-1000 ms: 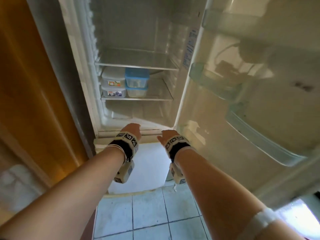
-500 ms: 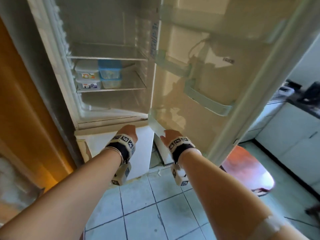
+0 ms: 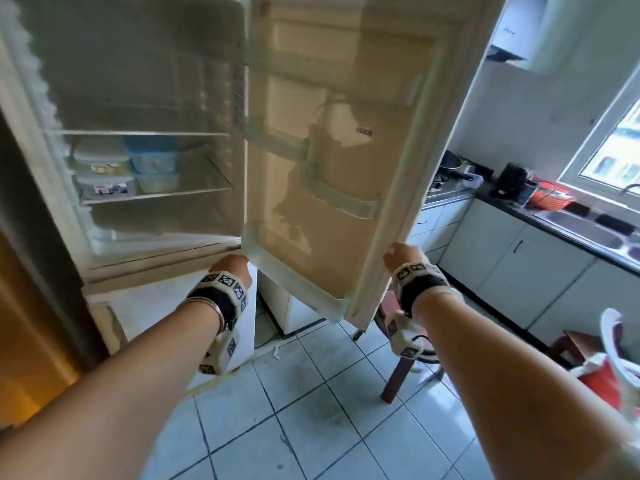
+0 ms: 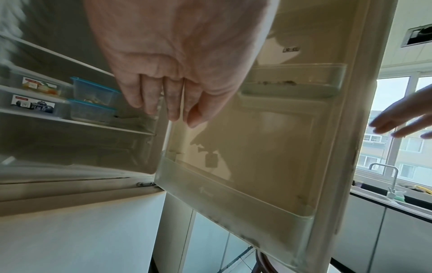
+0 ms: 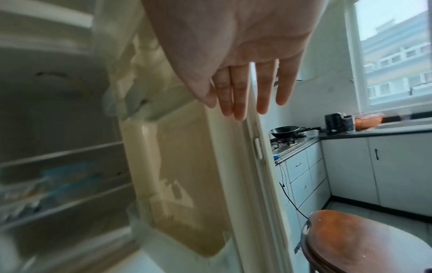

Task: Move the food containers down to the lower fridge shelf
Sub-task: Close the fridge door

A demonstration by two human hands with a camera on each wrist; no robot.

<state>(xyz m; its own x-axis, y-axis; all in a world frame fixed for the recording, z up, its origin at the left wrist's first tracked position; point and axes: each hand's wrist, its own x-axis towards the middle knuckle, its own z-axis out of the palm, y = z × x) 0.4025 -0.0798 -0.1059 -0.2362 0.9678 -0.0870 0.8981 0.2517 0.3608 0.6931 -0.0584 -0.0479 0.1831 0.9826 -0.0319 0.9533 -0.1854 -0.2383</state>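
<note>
Inside the open fridge, two stacked clear containers with white lids (image 3: 102, 173) sit beside two stacked blue-lidded containers (image 3: 154, 166) on a glass shelf (image 3: 207, 183). The left wrist view shows the white-lidded pair (image 4: 35, 96) and the blue-lidded pair (image 4: 93, 100) too. The level below that shelf (image 3: 156, 221) holds nothing I can see. My left hand (image 3: 233, 266) hangs with straight fingers (image 4: 170, 109) before the fridge's bottom sill, holding nothing. My right hand (image 3: 398, 252) is open at the outer edge of the fridge door (image 3: 329, 168), its fingers (image 5: 240, 103) straight.
A wooden stool (image 3: 403, 362) stands just behind the open door. White cabinets and a dark counter (image 3: 554, 216) with a sink run along the right. A wok (image 5: 284, 131) sits on the stove. A wooden panel (image 3: 31, 341) borders the fridge on the left.
The fridge door has swung wide open to the right, and my right hand has travelled right with its outer edge. My left hand has stayed low by the fridge sill.
</note>
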